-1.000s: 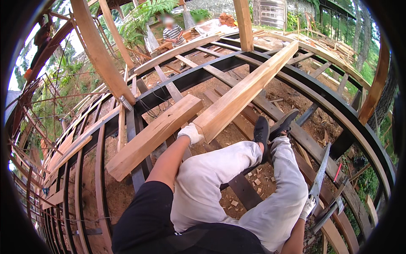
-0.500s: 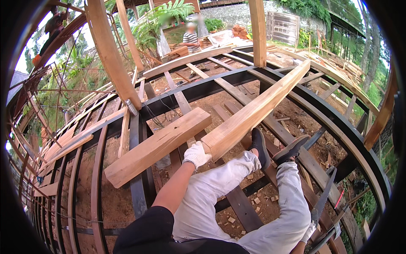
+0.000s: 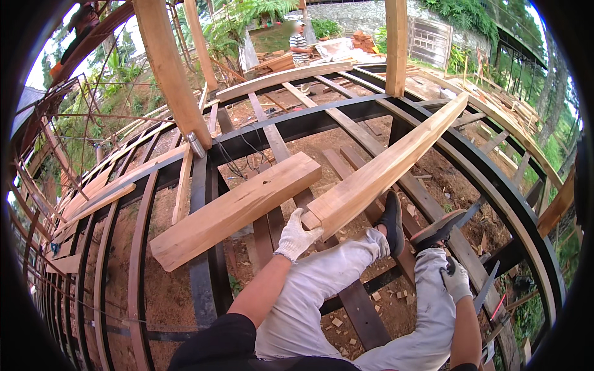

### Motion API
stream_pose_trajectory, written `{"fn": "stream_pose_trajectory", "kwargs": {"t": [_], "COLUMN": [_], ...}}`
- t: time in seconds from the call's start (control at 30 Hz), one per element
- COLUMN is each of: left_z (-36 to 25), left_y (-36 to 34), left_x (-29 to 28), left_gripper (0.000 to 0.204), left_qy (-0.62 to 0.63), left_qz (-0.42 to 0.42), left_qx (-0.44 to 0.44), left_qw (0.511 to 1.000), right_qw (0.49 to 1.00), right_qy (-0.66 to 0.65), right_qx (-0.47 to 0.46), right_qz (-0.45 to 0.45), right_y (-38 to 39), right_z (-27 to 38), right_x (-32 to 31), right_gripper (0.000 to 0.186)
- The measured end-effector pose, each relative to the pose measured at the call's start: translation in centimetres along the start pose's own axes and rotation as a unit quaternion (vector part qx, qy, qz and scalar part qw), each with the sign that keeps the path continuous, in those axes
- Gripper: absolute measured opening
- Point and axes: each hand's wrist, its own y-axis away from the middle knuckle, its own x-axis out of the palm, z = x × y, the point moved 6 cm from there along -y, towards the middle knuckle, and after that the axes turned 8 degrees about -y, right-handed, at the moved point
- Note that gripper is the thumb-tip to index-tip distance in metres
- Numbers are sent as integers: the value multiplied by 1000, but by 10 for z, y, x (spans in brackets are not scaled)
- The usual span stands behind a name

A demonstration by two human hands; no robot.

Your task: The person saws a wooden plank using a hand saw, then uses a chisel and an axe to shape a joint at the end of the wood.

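Observation:
My left hand, in a white knit glove, is closed over the near end of a long squared timber beam. A narrower cut piece shows at that end, partly under the fingers. The beam slants away to the right across the frame. My right hand, also gloved, is beside my right shin, its fingers curled round a small dark object whose kind I cannot make out. Just right of this hand is a handsaw; its handle is hidden. A second, thicker beam lies left of my left hand.
Black steel beams and wooden joists form an open frame over bare soil with wood offcuts. Upright posts rise ahead. A person in a striped shirt is far off near stacked lumber; another person is at upper left.
My right hand has come up from low beside the saw to my right shin, now with a small dark object in it. My left hand stays on the beam end; the view has shifted slightly.

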Motion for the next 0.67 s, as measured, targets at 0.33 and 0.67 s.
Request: {"fn": "stream_pose_trajectory", "kwargs": {"t": [0.33, 0.67], "left_z": [19, 24], "left_y": [13, 3], "left_x": [6, 26], "left_gripper": [93, 103], "left_qy": [56, 47], "left_qz": [35, 118], "left_qx": [-73, -69], "left_qw": [995, 989], "right_qw": [986, 964], "right_qy": [90, 169], "right_qx": [125, 183], "right_qz": [-67, 98], "right_y": [-60, -59], "right_z": [3, -25], "right_x": [54, 65], "right_gripper": [91, 124]}}
